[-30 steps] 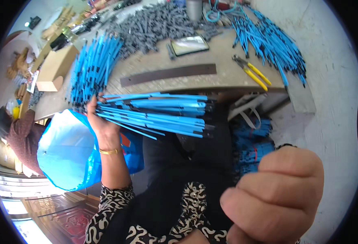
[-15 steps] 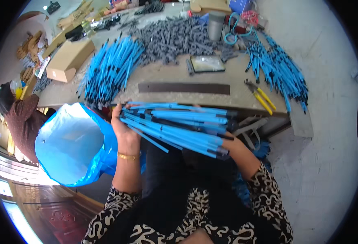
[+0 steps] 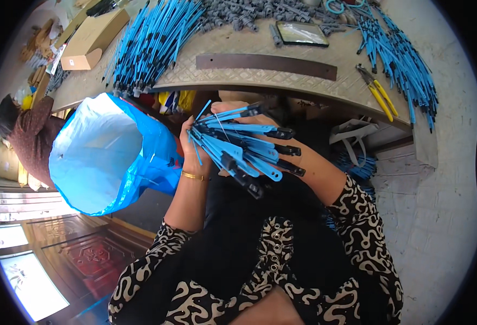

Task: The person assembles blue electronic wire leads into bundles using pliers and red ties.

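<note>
A bundle of flat blue plastic strips with black end pieces (image 3: 249,143) is held in front of my lap, its black ends fanned out to the right. My left hand (image 3: 191,145) is closed round the gathered left end. Behind the strips, my right hand (image 3: 232,110) reaches across and grips the bundle's far side, with its palm partly hidden. A thin pale line, like a tie or wire, crosses the strips between the hands. To the left, a big blue plastic bag (image 3: 100,157) gapes open beside my left forearm.
On the table (image 3: 303,57) lie another pile of blue strips (image 3: 157,43), a heap of grey fittings (image 3: 238,13), a phone-like device (image 3: 301,33), a dark flat bar (image 3: 265,65), yellow-handled pliers (image 3: 378,93) and more strips (image 3: 400,70). A person (image 3: 30,135) sits beyond the bag.
The bundle has turned so its black ends point more toward me. My right hand has shifted from its right end to the far side near my left hand. The view has tilted down.
</note>
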### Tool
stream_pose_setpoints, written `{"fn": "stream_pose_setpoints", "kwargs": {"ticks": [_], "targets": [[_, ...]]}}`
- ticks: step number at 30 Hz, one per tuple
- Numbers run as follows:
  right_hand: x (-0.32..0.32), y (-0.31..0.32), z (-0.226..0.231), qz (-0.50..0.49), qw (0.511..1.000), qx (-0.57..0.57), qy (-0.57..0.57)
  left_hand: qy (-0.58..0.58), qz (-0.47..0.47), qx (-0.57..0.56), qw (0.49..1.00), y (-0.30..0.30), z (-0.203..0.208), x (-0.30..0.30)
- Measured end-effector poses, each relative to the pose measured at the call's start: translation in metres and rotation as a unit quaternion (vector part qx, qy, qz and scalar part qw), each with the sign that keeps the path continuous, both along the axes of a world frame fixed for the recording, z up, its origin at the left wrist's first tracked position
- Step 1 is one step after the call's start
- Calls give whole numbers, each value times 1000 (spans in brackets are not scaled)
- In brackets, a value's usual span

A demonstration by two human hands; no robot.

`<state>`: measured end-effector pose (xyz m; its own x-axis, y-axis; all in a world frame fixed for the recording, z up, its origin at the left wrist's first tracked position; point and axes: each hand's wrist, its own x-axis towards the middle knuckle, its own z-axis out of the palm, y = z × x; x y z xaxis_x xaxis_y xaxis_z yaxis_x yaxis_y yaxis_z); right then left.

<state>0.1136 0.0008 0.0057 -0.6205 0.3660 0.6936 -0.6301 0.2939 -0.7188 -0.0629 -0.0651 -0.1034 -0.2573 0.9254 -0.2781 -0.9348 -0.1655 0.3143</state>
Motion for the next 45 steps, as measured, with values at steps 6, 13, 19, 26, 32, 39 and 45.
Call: {"fn": "stream_pose_setpoints", "kwargs": {"ticks": [6, 13, 19, 26, 32, 39, 45], "targets": [[5, 0, 7, -114, 970, 172, -128, 64, -27, -16, 997, -14, -30, 0], [23, -6, 11, -17, 965, 157, -209, 248, -52, -120, 960, -80, 38, 32], [25, -32, -30, 64, 950, 62, -298, 435, -237, 7, 869, -94, 62, 20], [27, -35, -55, 108, 947, 20, -301, 533, -302, 91, 785, -87, 34, 11], [27, -33, -69, 88, 968, -22, -235, 534, -332, 91, 772, -70, 23, 7], [28, -15, -68, 116, 963, -45, -241, 480, -359, 13, 800, -59, 27, 3], [27, -16, -80, 150, 967, -66, -196, 403, -237, 120, 876, -61, 13, -13]]}}
